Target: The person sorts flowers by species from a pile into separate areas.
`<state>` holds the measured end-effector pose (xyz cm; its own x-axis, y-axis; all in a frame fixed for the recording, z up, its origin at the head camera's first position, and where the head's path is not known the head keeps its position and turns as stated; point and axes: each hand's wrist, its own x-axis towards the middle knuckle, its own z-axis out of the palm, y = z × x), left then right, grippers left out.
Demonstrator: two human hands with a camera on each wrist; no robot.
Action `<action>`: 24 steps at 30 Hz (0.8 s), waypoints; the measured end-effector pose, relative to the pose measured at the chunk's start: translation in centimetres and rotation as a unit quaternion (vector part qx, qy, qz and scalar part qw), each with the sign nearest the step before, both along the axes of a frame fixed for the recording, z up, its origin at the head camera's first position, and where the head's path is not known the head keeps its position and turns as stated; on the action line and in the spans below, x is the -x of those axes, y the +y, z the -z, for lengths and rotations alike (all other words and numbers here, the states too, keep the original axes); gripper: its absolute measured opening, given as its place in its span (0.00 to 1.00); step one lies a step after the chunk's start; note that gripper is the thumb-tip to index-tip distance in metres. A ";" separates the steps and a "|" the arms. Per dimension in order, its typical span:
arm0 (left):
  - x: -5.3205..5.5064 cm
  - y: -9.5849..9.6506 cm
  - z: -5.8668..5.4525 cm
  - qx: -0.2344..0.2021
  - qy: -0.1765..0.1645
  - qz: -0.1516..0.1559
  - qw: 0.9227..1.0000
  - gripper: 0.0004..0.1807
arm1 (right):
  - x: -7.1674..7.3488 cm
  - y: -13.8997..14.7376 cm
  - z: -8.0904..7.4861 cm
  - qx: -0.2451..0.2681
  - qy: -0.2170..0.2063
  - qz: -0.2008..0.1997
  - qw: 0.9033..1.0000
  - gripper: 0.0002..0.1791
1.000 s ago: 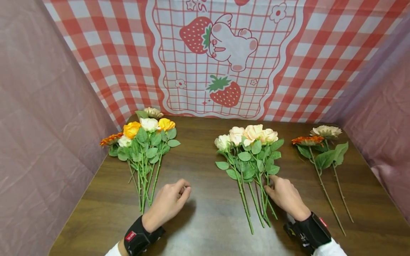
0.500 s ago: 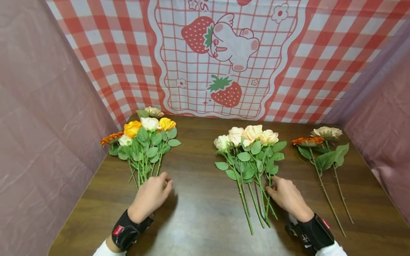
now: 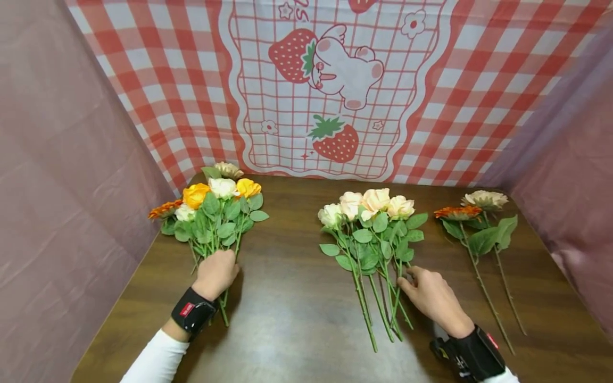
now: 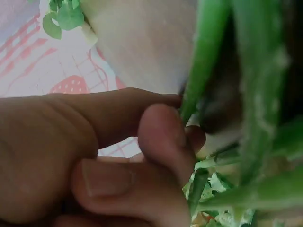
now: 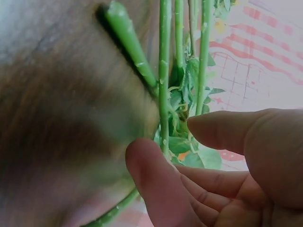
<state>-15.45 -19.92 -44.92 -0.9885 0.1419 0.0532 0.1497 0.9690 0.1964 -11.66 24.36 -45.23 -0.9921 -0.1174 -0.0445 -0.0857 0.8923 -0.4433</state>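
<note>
On the left, a bunch of artificial flowers [image 3: 210, 207] with orange, yellow-orange and white heads lies on the table. My left hand [image 3: 217, 272] is over its green stems [image 4: 260, 85], fingers curled at them; the palm side is partly hidden in the head view. At centre right lies a second bunch of pale peach and cream roses [image 3: 375, 202]. Beside its rightmost stems [image 5: 164, 71] is my right hand [image 3: 433, 295], thumb and forefinger apart and loosely bent. Whether those fingers touch a stem is unclear.
Two separate flowers lie at the far right, an orange one [image 3: 457, 213] and a cream one [image 3: 485, 199], their stems pointing toward the front. A red checked cloth [image 3: 479, 96] hangs behind the brown table [image 3: 287, 319], with pink cloth [image 3: 57, 186] at the sides.
My left hand has moved left and forward onto the stems of the left bunch, its fingers now curled there. My right hand stays beside the rose stems; a leafy rose stem there has shifted slightly right.
</note>
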 end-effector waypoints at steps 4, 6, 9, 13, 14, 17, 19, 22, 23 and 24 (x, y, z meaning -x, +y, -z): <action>0.0 -0.3 0.4 -0.028 0.006 0.005 1.000 0.08 | -0.6 0.0 -0.4 -0.011 0.019 0.006 1.000 0.20; -0.1 -0.4 0.5 -0.050 0.015 0.011 0.999 0.11 | -0.9 0.0 -0.6 -0.014 0.033 0.007 0.999 0.19; -0.2 -0.4 0.5 -0.089 0.030 0.021 0.995 0.14 | -1.3 -0.1 -1.0 -0.011 0.048 0.007 0.999 0.19; -0.5 0.0 0.4 -0.128 0.055 0.033 0.990 0.14 | -1.9 -0.5 -1.6 -0.005 0.069 0.006 0.998 0.17; -0.6 0.2 0.3 -0.136 0.064 0.038 0.988 0.13 | -2.1 -0.6 -1.8 -0.002 0.071 0.004 0.997 0.17; -1.0 1.0 -0.2 -0.166 0.093 0.051 0.980 0.08 | -2.8 -1.4 -2.4 0.006 0.076 -0.008 0.997 0.14; -1.4 1.8 -0.7 -0.193 0.110 0.062 0.973 0.05 | -3.2 -2.2 -2.8 0.019 0.083 -0.026 0.996 0.13; -2.2 3.3 -1.5 -0.237 0.131 0.090 0.958 0.03 | -4.0 -3.7 -3.3 0.048 0.099 -0.062 0.992 0.10; -2.5 3.8 -1.7 -0.253 0.135 0.100 0.953 0.03 | -4.2 -4.3 -3.5 0.061 0.109 -0.075 0.989 0.10; -2.8 4.5 -2.0 -0.268 0.141 0.113 0.946 0.03 | -4.4 -4.8 -3.7 0.077 0.118 -0.090 0.986 0.09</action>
<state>-12.61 -15.43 -42.94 -0.8722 0.2255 0.4341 0.4602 0.6790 0.5719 -7.26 19.52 -41.50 -0.9352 -0.2792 0.2178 -0.3533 0.7774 -0.5204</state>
